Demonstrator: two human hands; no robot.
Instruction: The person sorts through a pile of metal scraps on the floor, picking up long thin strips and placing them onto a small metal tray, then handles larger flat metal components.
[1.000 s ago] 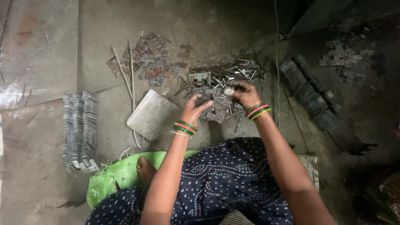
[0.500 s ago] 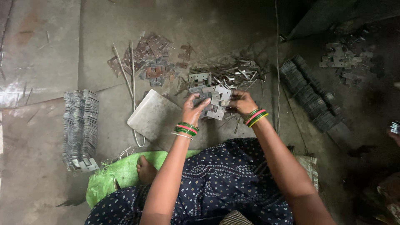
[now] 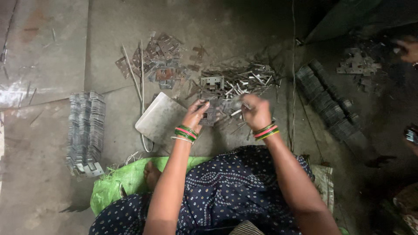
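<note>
Holding a small metal hinge [image 3: 212, 114] between them, both hands work just above the floor, in front of the knees. The left hand [image 3: 196, 114] has its fingers closed on the hinge from the left side. The right hand [image 3: 256, 112] is closed like a fist around a thin metal pin [image 3: 246, 105] (the tip of the pin is blurred, so I cannot tell if it touches the hinge). Just behind the hands lies a heap of loose pins [image 3: 244, 80], and further left a pile of hinge plates [image 3: 163, 61]. A flat grey slab [image 3: 159, 118] lies beside the left hand. Finished hinges stand in a row [image 3: 86, 130] far left, and another row [image 3: 328, 104] at the right.
</note>
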